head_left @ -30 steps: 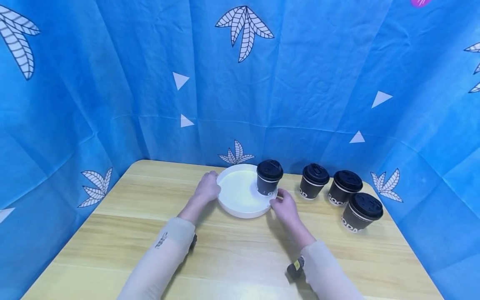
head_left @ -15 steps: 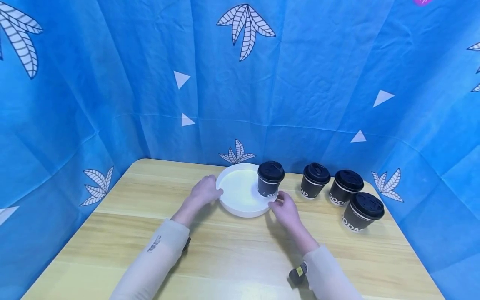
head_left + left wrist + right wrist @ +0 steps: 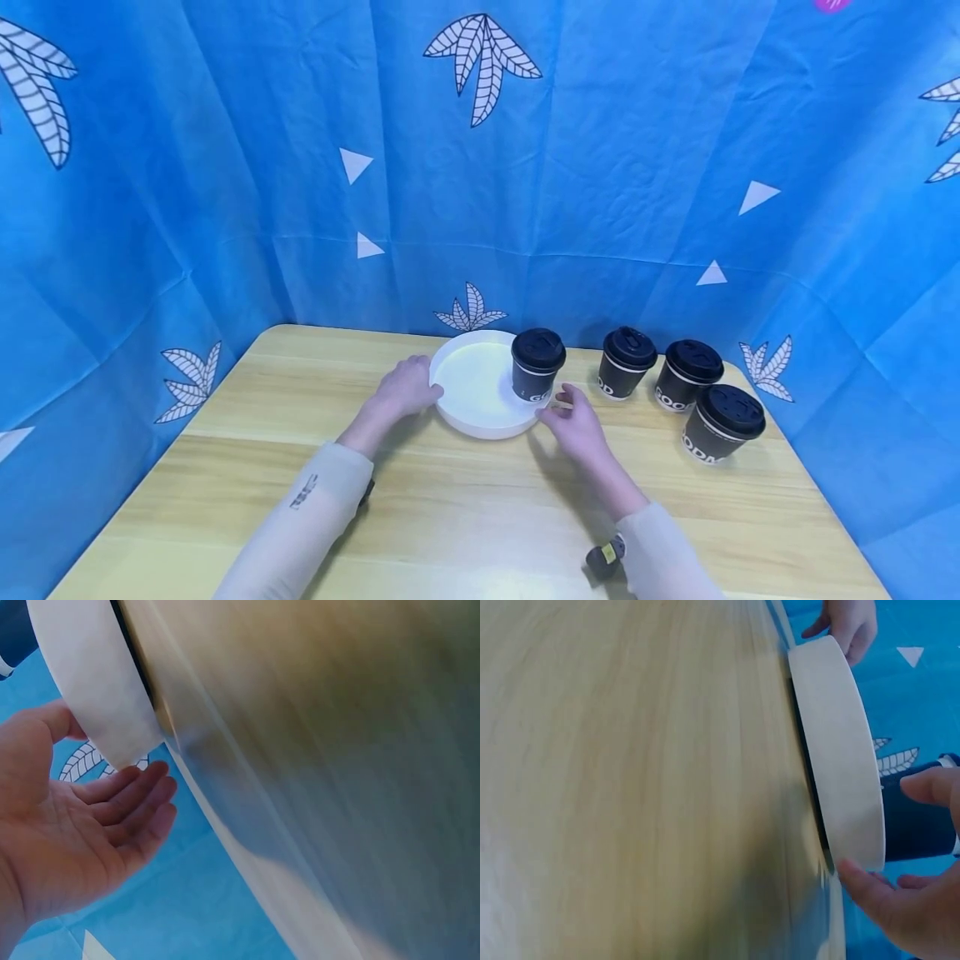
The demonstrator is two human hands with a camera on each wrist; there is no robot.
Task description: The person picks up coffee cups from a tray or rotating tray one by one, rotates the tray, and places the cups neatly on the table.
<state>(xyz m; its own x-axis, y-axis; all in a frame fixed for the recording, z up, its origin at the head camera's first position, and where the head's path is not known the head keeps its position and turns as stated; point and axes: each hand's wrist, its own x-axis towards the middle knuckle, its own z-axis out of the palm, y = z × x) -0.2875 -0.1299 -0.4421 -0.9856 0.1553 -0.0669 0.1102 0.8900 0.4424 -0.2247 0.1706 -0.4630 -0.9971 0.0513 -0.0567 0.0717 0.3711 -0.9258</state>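
Note:
A round white tray (image 3: 472, 392) sits at the back middle of the wooden table. One lidded black paper coffee cup (image 3: 534, 379) stands upright inside it, at the right side. My left hand (image 3: 405, 387) is at the tray's left rim; the left wrist view shows its fingers loosely bent beside the tray wall (image 3: 97, 675), the thumb tip hidden behind it. At the tray's front right is my right hand (image 3: 576, 423). In the right wrist view its thumb (image 3: 862, 885) touches the outer wall, while the index finger (image 3: 930, 786) stands apart from the rim, near the cup.
Right of the tray stand more lidded black coffee cups: one at the back (image 3: 627, 362), one beside it (image 3: 686, 375) and one nearer the front (image 3: 722, 423). A blue patterned curtain (image 3: 600, 167) encloses the table's back and sides.
Both hands have loosened at the tray: the left fingers spread and shifted slightly left, and the right fingers lifted off the rim. The tray and cups look still; the head view shifts slightly.

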